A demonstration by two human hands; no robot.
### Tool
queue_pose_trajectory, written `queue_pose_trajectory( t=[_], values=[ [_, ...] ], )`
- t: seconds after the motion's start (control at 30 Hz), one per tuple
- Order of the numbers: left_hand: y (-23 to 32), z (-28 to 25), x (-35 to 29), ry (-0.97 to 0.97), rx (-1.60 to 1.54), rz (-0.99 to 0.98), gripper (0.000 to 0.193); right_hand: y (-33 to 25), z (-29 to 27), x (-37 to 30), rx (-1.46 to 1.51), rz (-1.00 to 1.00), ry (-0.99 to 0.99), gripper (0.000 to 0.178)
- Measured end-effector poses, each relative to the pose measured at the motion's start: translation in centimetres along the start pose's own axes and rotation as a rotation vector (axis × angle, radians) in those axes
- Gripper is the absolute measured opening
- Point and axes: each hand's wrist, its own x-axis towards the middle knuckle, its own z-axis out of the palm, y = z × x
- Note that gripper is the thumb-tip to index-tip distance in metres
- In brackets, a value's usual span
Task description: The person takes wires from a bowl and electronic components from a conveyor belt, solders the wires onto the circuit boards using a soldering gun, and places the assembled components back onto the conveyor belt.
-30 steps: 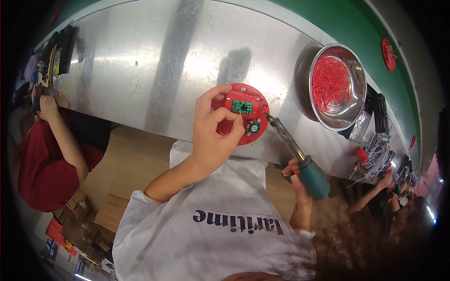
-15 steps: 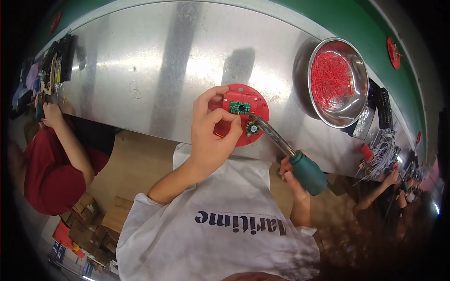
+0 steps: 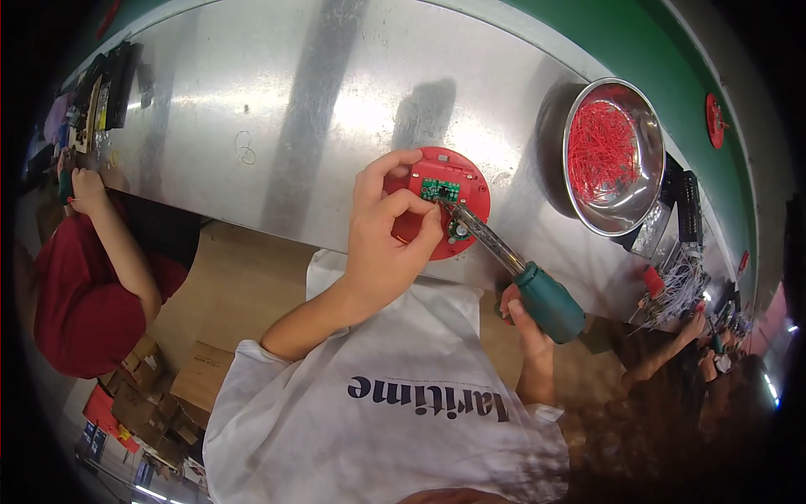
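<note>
A round red plastic housing (image 3: 475,186) rests at the near edge of the metal table, with a small green circuit board (image 3: 431,184) in it. A round metal-topped part (image 3: 458,229) sits beside the board. My left hand (image 3: 388,239) reaches over the housing's left side, its fingers on the rim. Thumb and forefinger pinch together by the board, on what looks like a thin wire, mostly hidden. In my right hand (image 3: 529,328) is a soldering iron (image 3: 547,301) with a thick green handle. Its tip touches or nearly touches the board's lower edge, close to the pinched fingertips.
A steel bowl (image 3: 654,160) of red wires (image 3: 601,147) stands at the right. Beyond it lie black trays (image 3: 688,210) and a bundle of pale wires (image 3: 669,290). Co-workers sit on both sides, one in a red shirt (image 3: 88,290). Another red disc (image 3: 714,120) lies on the green strip.
The soldering iron's tip has moved left, onto the board's lower edge by my left fingertips. Both hands keep their grip. The whole view has shifted slightly.
</note>
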Motion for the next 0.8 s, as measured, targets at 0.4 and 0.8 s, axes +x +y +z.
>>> queue_pose_trajectory(
  t=[0.4, 0.8],
  values=[
    [0.01, 0.09, 0.01, 0.015, -0.008, 0.01, 0.007, -0.36, 0.2, 0.47, -0.133, -0.176, -0.01, 0.018],
    [-0.23, 0.28, -0.03, 0.018, -0.024, 0.001, 0.01, -0.63, 0.3, 0.54, -0.13, -0.215, -0.01, 0.019]
  ],
)
